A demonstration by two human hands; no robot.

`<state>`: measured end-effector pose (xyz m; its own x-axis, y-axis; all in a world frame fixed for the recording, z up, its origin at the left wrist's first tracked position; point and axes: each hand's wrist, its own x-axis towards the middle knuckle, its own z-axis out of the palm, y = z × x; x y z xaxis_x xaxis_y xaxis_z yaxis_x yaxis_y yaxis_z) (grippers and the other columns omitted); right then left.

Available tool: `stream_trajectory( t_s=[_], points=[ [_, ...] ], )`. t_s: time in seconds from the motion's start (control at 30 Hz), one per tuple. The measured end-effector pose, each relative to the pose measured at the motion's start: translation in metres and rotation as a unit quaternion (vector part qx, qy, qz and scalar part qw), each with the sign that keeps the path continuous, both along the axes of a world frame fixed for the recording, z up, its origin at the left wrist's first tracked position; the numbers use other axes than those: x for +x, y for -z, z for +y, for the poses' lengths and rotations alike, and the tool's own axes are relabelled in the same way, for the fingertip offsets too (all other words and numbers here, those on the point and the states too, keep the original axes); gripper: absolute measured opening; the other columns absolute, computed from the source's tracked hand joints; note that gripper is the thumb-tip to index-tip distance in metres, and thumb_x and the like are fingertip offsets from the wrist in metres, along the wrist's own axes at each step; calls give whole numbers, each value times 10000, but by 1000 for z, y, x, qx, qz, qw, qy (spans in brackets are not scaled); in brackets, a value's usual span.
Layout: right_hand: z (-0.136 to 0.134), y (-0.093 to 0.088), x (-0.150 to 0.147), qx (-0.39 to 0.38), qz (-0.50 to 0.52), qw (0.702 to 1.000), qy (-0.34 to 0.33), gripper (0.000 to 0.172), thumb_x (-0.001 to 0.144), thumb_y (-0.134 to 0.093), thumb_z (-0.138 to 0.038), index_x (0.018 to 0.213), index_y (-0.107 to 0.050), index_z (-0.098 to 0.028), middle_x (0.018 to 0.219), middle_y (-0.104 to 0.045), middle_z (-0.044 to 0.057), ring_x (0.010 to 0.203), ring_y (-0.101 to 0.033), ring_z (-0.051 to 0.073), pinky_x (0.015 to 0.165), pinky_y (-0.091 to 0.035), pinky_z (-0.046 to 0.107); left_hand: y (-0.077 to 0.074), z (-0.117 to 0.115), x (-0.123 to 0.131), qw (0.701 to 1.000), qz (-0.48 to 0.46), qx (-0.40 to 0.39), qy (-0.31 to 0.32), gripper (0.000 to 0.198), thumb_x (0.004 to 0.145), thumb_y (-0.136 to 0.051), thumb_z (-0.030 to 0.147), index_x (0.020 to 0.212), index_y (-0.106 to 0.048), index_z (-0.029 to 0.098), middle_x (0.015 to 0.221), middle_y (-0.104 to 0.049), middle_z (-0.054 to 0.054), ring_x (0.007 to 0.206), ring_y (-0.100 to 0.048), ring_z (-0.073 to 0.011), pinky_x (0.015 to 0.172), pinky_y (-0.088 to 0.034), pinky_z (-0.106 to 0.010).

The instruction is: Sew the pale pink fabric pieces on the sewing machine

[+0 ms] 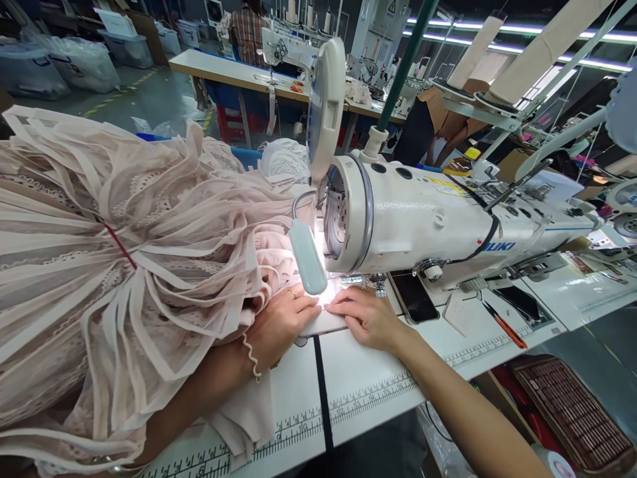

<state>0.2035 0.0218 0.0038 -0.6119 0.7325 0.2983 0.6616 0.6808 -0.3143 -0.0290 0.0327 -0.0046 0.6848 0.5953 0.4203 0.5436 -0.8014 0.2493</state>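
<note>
Under the head of a white sewing machine (423, 212), my two hands meet at a brightly lit piece of pale pink fabric (323, 323). The fingers of my left hand (286, 322) are pressed together on the fabric's left side, close to the needle area. From the right, my right hand (369, 317) pinches the same fabric with thumb and fingertips drawn together. A small lamp (308, 259) hangs just above my fingertips and hides the needle. A large bundle of pale pink lace-trimmed garments (164, 232), tied with a red strip, lies over my left forearm.
Right of my hands lie a phone (414, 297), orange-handled tweezers (505, 324) and a dark flat device (517, 302). A ruler strip (368, 403) runs along the table's front edge. Thread cones (475, 53) stand behind. A person in a plaid shirt (247, 36) sits further back.
</note>
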Motion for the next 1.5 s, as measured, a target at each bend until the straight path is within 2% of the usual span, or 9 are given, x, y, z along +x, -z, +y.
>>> stream_trajectory(
  t_s=[0.13, 0.27, 0.4, 0.6, 0.77, 0.9, 1.1, 1.3, 1.5],
  points=[
    [0, -2, 0, 2, 2, 1000, -11, 402, 854, -428, -62, 1076, -703, -254, 1023, -689, 23, 918, -616, 132, 788, -479, 251, 1, -1, 1, 998, -9, 36, -42, 345, 959, -306, 123, 1129, -604, 158, 1192, -658, -99, 1123, -586, -214, 942, -498, -371],
    [0, -1, 2, 8, -5, 1000, -13, 424, 853, -425, -50, 1094, -698, -269, 1074, -686, 18, 961, -618, 131, 793, -484, 253, 2, 1, 0, 998, 13, 48, -27, 394, 926, -306, 95, 1261, -509, 136, 1293, -603, -134, 1236, -537, -232, 1020, -470, -405],
    [0, 1, 5, 2, -25, 1000, -8, 428, 860, -435, -51, 1118, -686, -281, 1166, -672, 13, 1011, -617, 133, 817, -489, 258, 0, 3, 0, 999, 25, 26, -13, 379, 924, -303, 103, 1214, -545, 136, 1252, -626, -146, 1221, -555, -242, 1005, -489, -410],
    [-1, 2, 5, 45, -31, 998, -16, 392, 892, -433, -74, 1123, -686, -266, 1099, -707, 15, 1075, -604, 144, 867, -487, 273, 0, 3, 0, 1000, 4, -4, -14, 407, 924, -286, 107, 1222, -557, 163, 1248, -636, -114, 1213, -559, -225, 1021, -482, -397],
    [-1, 0, 4, 24, -48, 998, -16, 384, 901, -432, -82, 1151, -670, -250, 1140, -697, 16, 1098, -596, 139, 815, -507, 255, -2, 4, -2, 1000, 23, -10, -11, 412, 876, -311, 47, 1150, -598, 158, 1231, -650, -121, 1205, -565, -247, 1029, -469, -438],
    [0, 1, 1, 7, -61, 998, -2, 394, 891, -444, -67, 1165, -659, -252, 1156, -687, 22, 1099, -598, 139, 828, -506, 264, 0, 7, -2, 999, 46, -2, -15, 442, 823, -354, 10, 1173, -591, 137, 1280, -626, -141, 1195, -573, -253, 1045, -449, -448],
    [-2, -3, -6, -19, -87, 995, 53, 451, 856, -433, -24, 1176, -645, -262, 1191, -677, 13, 1040, -620, 163, 811, -499, 296, 1, 11, 5, 998, 23, -24, -60, 347, 906, -349, 84, 1096, -606, 219, 1176, -674, -48, 1129, -589, -202, 1035, -441, -386],
    [-2, -7, -13, -44, -142, 985, 91, 572, 794, -399, 20, 1253, -594, -260, 1299, -628, 12, 1067, -606, 189, 836, -491, 335, -4, 12, 8, 996, 57, -33, -63, 210, 890, -434, 91, 1013, -581, 176, 1152, -632, -115, 1127, -569, -262, 975, -464, -450],
    [-2, -7, -17, -56, -184, 975, 116, 584, 819, -381, 1, 1303, -550, -281, 1355, -586, 21, 1046, -608, 209, 885, -482, 382, -4, 10, 11, 996, 43, 4, -84, 203, 906, -451, 137, 1057, -586, 160, 1137, -627, -133, 1110, -552, -292, 920, -478, -459]
  ],
)
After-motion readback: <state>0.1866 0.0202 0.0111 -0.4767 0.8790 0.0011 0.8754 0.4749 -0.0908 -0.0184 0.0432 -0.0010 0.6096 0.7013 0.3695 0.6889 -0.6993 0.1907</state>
